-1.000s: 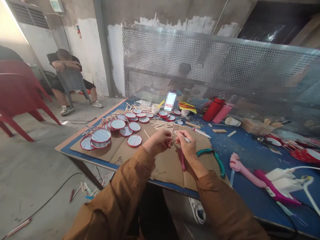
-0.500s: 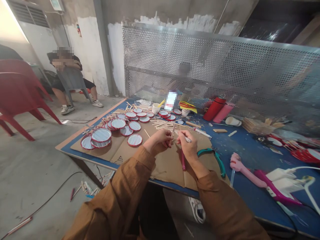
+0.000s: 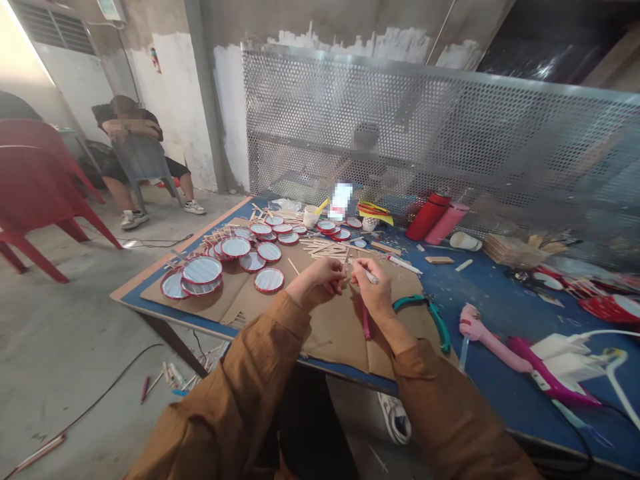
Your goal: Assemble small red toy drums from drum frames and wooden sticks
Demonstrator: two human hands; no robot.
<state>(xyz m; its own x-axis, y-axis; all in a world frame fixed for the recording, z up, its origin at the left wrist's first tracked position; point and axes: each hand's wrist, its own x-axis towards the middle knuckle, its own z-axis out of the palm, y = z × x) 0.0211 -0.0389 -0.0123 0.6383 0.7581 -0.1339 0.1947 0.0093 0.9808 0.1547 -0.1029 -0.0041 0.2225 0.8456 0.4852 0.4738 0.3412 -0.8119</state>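
Observation:
My left hand is closed over the cardboard and pinches a thin wooden stick that points upward. Facing it, my right hand grips a white pen-like tool, its tip hidden near the left fingertips. The two hands nearly touch. Under my right wrist lies a pinkish-red slim tool, partly covered. Teal-handled pliers rest just right of it. Left of my hands is a round, red-rimmed disc with a pale face.
More red-rimmed discs are piled at the left. Loose wooden sticks lie behind my hands. A pink glue gun, white plugs, a red bottle and a pink bottle stand or lie rightward. A perforated metal screen borders the table.
My right hand has shifted very slightly, and the white tool is turned a little. The left hand keeps its pinch on the stick.

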